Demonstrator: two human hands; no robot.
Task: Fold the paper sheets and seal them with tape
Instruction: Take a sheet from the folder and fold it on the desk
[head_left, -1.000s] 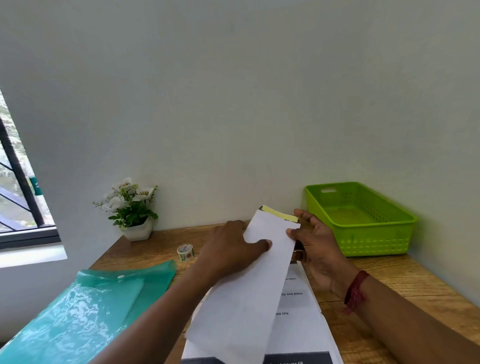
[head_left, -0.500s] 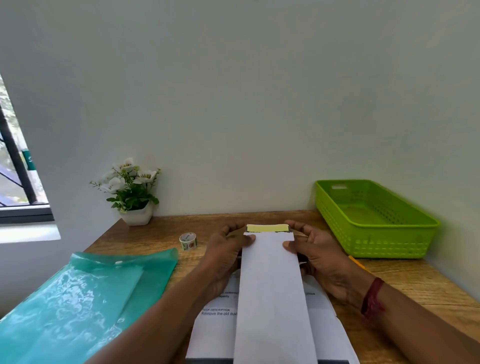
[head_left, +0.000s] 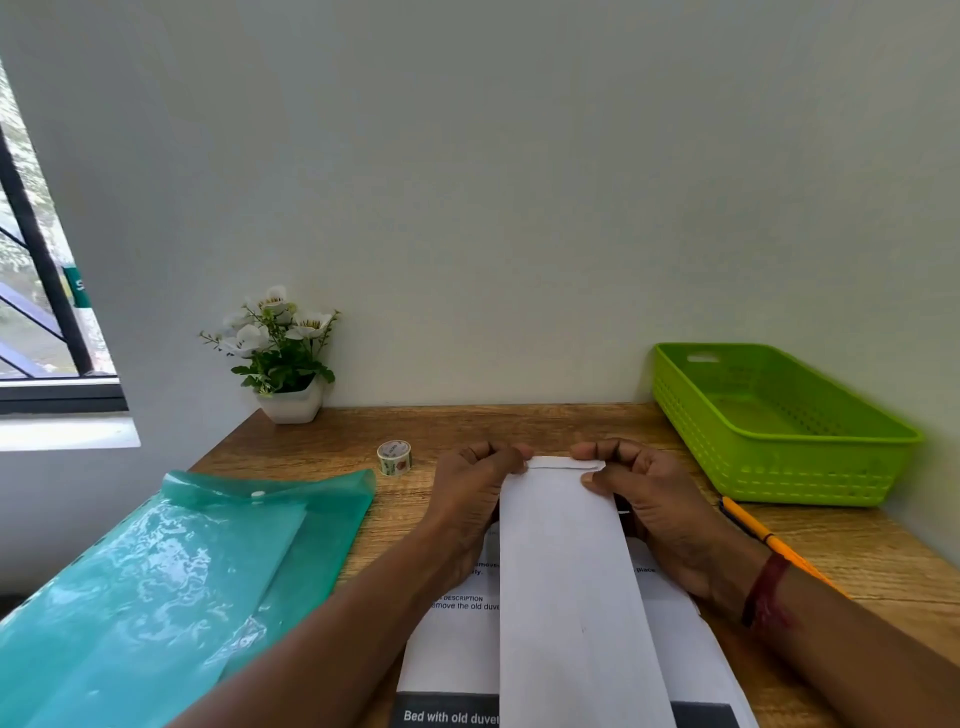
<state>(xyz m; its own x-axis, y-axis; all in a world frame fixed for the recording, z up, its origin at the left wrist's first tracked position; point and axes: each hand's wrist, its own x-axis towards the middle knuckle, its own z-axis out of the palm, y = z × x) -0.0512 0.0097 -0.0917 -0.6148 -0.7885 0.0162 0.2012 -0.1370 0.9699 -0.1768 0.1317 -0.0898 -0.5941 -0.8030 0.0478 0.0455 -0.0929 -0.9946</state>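
A long folded white paper strip (head_left: 566, 571) lies on the wooden desk, on top of a printed sheet (head_left: 452, 649). Its far end is turned over into a narrow flap. My left hand (head_left: 472, 493) pinches the flap's left corner with curled fingers. My right hand (head_left: 644, 499) pinches the right corner the same way. A small roll of patterned tape (head_left: 395, 457) stands on the desk just left of my left hand, apart from it.
A teal plastic folder (head_left: 171, 582) covers the desk's left side. A green plastic basket (head_left: 779, 457) stands at the right against the wall. A yellow pencil (head_left: 753, 530) lies beside my right wrist. A potted white flower (head_left: 283, 358) sits in the back left corner.
The strip has come down flat onto the desk and straightened. Its yellow-edged far end is now folded over, white side up. Both hands moved to its far corners.
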